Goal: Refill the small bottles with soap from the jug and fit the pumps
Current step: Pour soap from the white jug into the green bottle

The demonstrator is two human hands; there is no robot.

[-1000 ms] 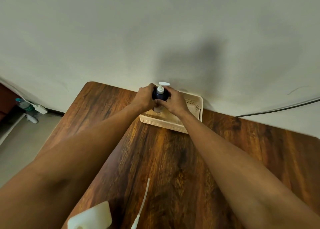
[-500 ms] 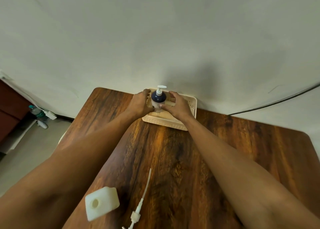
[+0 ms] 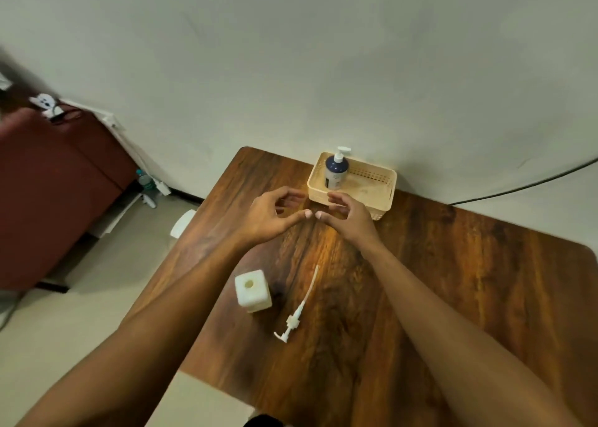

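Note:
A small bottle [image 3: 335, 171] with a dark blue top and a white pump fitted stands upright in the left end of a cream basket [image 3: 382, 189] at the table's far edge. My left hand [image 3: 271, 215] and my right hand [image 3: 345, 217] hover just in front of the basket, both empty, fingers curled apart, thumbs almost touching. Nearer to me a white square jug [image 3: 253, 291] stands with its round mouth uncapped. To its right a loose white pump [image 3: 297, 310] with a long dip tube lies flat on the wood.
The brown wooden table [image 3: 453, 281] butts against a pale wall. A black cable [image 3: 524, 185] runs along the wall at the right. Left of the table are a dark red cabinet [image 3: 55, 184], a floor with a water bottle [image 3: 145, 180] and a white stool edge [image 3: 183, 222].
Both hands have let go of the pump bottle and drawn back from the basket toward me. The bottle stays standing in the basket. The view has pulled back, showing the jug and loose pump fully.

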